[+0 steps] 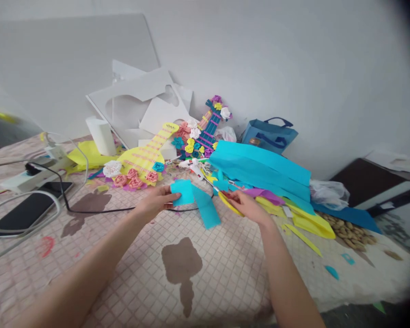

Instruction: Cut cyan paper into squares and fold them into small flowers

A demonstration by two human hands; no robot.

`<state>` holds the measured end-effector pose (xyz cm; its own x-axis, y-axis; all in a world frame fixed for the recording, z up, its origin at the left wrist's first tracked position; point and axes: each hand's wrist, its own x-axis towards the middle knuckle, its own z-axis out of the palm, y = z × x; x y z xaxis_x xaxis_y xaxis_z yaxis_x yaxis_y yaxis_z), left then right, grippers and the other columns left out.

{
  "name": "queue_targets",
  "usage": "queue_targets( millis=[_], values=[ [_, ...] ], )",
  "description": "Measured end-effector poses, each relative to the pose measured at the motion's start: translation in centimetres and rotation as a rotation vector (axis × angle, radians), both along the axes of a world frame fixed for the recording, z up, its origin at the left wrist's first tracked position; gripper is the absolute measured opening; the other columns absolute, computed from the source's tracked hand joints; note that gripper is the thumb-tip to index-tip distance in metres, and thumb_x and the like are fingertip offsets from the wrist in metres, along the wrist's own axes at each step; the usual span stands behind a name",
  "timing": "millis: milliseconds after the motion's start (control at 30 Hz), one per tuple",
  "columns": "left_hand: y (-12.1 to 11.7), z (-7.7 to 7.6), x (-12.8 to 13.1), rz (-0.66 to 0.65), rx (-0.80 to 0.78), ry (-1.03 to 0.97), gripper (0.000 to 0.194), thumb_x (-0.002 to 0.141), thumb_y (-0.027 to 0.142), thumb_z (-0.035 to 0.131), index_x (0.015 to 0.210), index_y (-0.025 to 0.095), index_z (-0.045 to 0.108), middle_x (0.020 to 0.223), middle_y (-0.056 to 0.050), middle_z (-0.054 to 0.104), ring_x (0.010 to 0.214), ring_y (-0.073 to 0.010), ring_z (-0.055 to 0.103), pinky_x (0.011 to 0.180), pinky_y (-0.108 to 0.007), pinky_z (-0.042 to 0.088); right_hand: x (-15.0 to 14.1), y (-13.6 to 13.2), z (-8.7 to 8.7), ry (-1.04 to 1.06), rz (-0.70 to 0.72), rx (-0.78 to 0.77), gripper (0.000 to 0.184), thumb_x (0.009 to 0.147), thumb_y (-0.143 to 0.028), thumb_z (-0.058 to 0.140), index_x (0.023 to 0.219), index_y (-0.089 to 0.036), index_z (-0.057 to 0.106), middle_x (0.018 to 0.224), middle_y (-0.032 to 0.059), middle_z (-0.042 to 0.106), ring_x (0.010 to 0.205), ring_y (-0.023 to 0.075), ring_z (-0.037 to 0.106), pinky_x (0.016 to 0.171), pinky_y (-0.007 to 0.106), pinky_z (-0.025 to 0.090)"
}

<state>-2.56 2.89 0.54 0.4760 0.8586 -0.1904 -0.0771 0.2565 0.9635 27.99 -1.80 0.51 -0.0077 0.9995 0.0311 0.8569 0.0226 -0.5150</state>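
Note:
My left hand [160, 200] pinches one end of a turquoise crepe paper strip [207, 212], whose folded part hangs down to the right. In my right hand [244, 202] are scissors with yellow handles [229, 203], their blades pointing left near the paper; whether they touch it I cannot tell. Just behind my hands lies a white glue gun [192, 167]. A yellow guitar-shaped cutout [140, 159] with paper flowers along its lower edge rests behind my left hand. Beyond my right hand spreads a large turquoise crepe sheet [259, 171].
A dark blue flowered guitar cutout [210, 130] leans at the back beside white foam board offcuts [157, 107]. At left are a phone [30, 205], a power strip [37, 175] and cables. Peanuts [348, 232], yellow paper [310, 221] and a blue bag [269, 134] are at right.

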Motion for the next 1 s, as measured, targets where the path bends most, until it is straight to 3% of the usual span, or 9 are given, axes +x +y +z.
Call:
queue_targets(
  millis=[67,133,200,300,533,800,1000],
  values=[
    [-0.3,0.2,0.2,-0.009,0.018,0.014,0.040,0.060,0.039,0.080,0.089,0.014,0.068,0.083,-0.005,0.067,0.072,-0.0146,0.059,0.067,-0.026,0.045,-0.9,0.1,0.3,0.284,0.070,-0.002,0.026,0.082,-0.038,0.055,0.099,-0.019,0.054,0.089,0.0041,0.067,0.077,0.0166,0.065,0.062,0.026,0.049],
    [-0.7,0.4,0.5,-0.022,0.043,0.038,0.038,0.061,0.038,0.079,0.087,0.013,0.067,0.079,-0.005,0.067,0.068,-0.0137,0.057,0.063,-0.025,0.044,-2.8,0.2,0.3,0.626,0.100,0.030,0.035,0.068,-0.039,0.071,0.092,-0.020,0.055,0.080,0.0006,0.063,0.069,0.0160,0.062,0.059,0.027,0.048],
    [-1.0,0.4,0.7,-0.031,0.075,0.075,0.035,0.062,0.038,0.078,0.085,0.013,0.067,0.074,-0.004,0.066,0.064,-0.0124,0.056,0.059,-0.023,0.041,-5.2,0.2,0.0,0.830,0.095,0.051,0.032,0.066,-0.044,0.072,0.079,-0.021,0.054,0.063,-0.0032,0.055,0.054,0.0132,0.054,0.051,0.027,0.044],
    [-1.2,0.3,1.0,-0.029,0.126,0.127,0.032,0.063,0.038,0.077,0.080,0.013,0.067,0.067,-0.002,0.064,0.058,-0.0109,0.052,0.055,-0.022,0.038,-8.3,-0.1,-0.5,1.001,0.121,0.106,0.030,0.069,-0.044,0.071,0.069,-0.021,0.052,0.061,-0.0027,0.054,0.056,0.0134,0.054,0.054,0.027,0.045],
    [-1.4,-0.1,1.5,-0.074,0.115,0.114,0.035,0.062,0.041,0.077,0.077,0.013,0.065,0.066,-0.003,0.063,0.058,-0.0112,0.053,0.055,-0.023,0.039,-10.2,-0.9,-0.8,1.018,0.042,0.070,0.029,0.065,-0.035,0.075,0.070,-0.020,0.052,0.057,-0.0057,0.050,0.049,0.0095,0.047,0.046,0.023,0.039],
    [-1.7,-0.4,1.7,0.098,0.112,0.039,0.038,0.064,0.047,0.075,0.070,0.015,0.055,0.063,0.001,0.057,0.058,-0.0105,0.053,0.058,-0.024,0.044,-10.2,-0.7,-1.3,1.106,-0.008,0.062,0.027,0.064,-0.032,0.075,0.072,-0.020,0.052,0.059,-0.0061,0.051,0.049,0.0089,0.049,0.045,0.022,0.041],
    [-1.7,-0.2,1.6,0.108,0.123,0.064,0.037,0.064,0.046,0.075,0.068,0.015,0.055,0.061,0.001,0.056,0.057,-0.0112,0.054,0.057,-0.025,0.045,-10.3,-0.8,-1.3,1.139,-0.029,0.042,0.029,0.065,-0.037,0.075,0.073,-0.021,0.052,0.056,-0.0067,0.050,0.046,0.0087,0.048,0.042,0.022,0.041]
  ],
)
